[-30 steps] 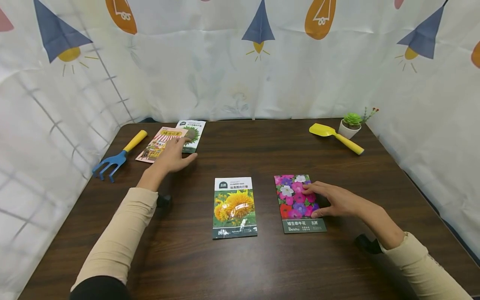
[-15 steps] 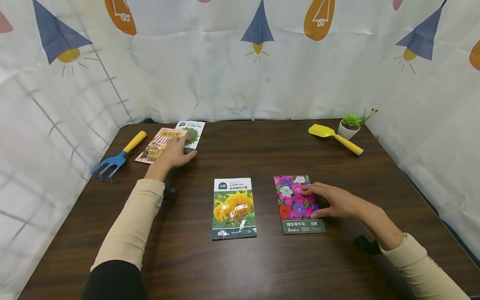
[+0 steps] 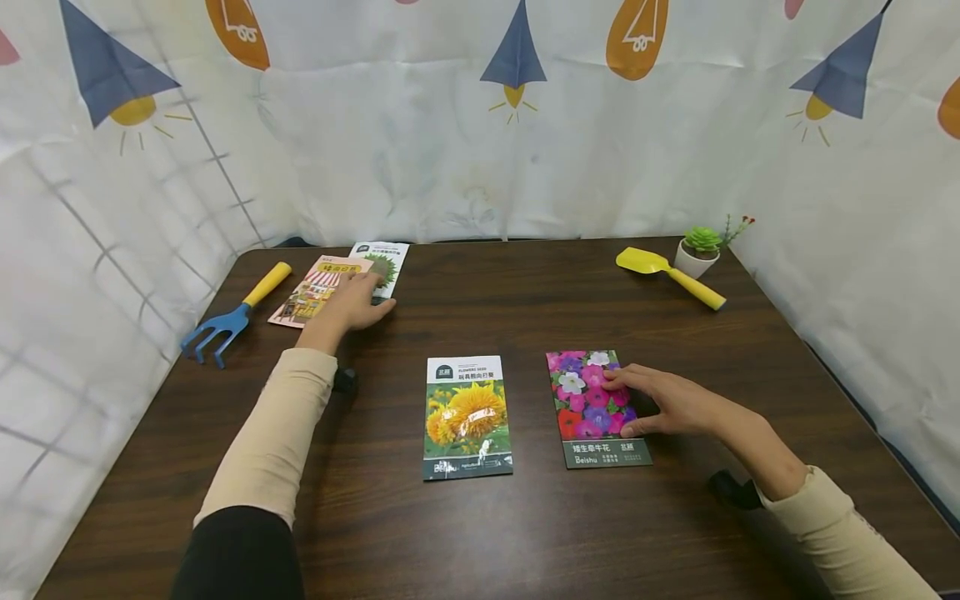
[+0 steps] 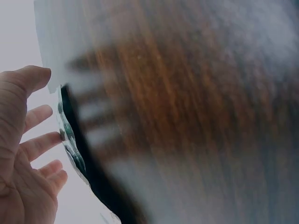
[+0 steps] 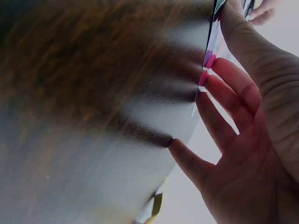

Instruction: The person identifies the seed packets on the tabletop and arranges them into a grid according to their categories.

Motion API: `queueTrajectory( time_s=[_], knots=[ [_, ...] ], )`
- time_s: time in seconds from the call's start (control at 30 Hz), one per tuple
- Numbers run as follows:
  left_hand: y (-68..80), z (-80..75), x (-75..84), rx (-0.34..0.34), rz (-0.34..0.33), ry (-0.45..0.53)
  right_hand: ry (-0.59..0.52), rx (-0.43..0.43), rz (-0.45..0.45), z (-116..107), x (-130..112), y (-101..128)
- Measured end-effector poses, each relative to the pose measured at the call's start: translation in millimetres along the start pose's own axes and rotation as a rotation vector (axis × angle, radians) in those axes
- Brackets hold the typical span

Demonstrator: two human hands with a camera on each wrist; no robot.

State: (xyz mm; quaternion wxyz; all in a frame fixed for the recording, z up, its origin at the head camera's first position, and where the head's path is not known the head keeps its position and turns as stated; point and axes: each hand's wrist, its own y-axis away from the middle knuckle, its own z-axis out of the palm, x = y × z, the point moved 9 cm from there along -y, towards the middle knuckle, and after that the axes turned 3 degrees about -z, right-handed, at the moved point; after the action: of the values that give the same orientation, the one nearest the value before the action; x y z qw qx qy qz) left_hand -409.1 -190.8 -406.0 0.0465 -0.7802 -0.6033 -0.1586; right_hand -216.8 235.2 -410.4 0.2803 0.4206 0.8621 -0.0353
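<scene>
At the back left, my left hand point(image 3: 354, 303) lies over a pink seed packet point(image 3: 311, 296) and a white-and-green seed packet point(image 3: 381, 254), which overlap. In the left wrist view the fingers point(image 4: 44, 144) reach to the edge of a green-printed packet point(image 4: 70, 135). My right hand point(image 3: 667, 402) rests with spread fingers on the right side of a seed packet with pink and purple flowers point(image 3: 581, 404). The right wrist view has some fingertips on that packet and one point(image 5: 175, 142) on the table beside it. Between the hands lies a yellow-flower seed packet point(image 3: 467, 417).
A hand fork point(image 3: 238, 317) with blue tines and a yellow handle lies at the left. Toward the back right are a yellow trowel point(image 3: 672, 275) and a small potted plant point(image 3: 697, 254). A printed white curtain point(image 3: 420, 167) hangs along the table's back edge.
My left forearm has swung to the right and the left hand has turned slightly, covering more of the white-and-green packet. The right hand and the packets stay where they were.
</scene>
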Motion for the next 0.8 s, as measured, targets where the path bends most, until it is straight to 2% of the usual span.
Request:
queueTrajectory(
  time_s=[0.27, 0.43, 0.63, 0.8],
  knots=[
    [2.8, -0.2, 12.0, 0.014, 0.037, -0.032, -0.005, -0.005, 0.009, -0.5, -0.8, 0.5],
    [5.1, -1.7, 23.5, 0.049, 0.103, -0.087, 0.000, -0.003, 0.005, -1.1, -1.4, 0.2],
    [1.9, 1.2, 26.2, 0.047, 0.123, -0.094, -0.005, -0.002, 0.003, 0.4, -0.3, -0.1],
    [4.6, -2.3, 38.3, 0.083, 0.241, -0.033, -0.010, -0.002, 0.010, -0.1, -0.7, 0.8]
  ],
)
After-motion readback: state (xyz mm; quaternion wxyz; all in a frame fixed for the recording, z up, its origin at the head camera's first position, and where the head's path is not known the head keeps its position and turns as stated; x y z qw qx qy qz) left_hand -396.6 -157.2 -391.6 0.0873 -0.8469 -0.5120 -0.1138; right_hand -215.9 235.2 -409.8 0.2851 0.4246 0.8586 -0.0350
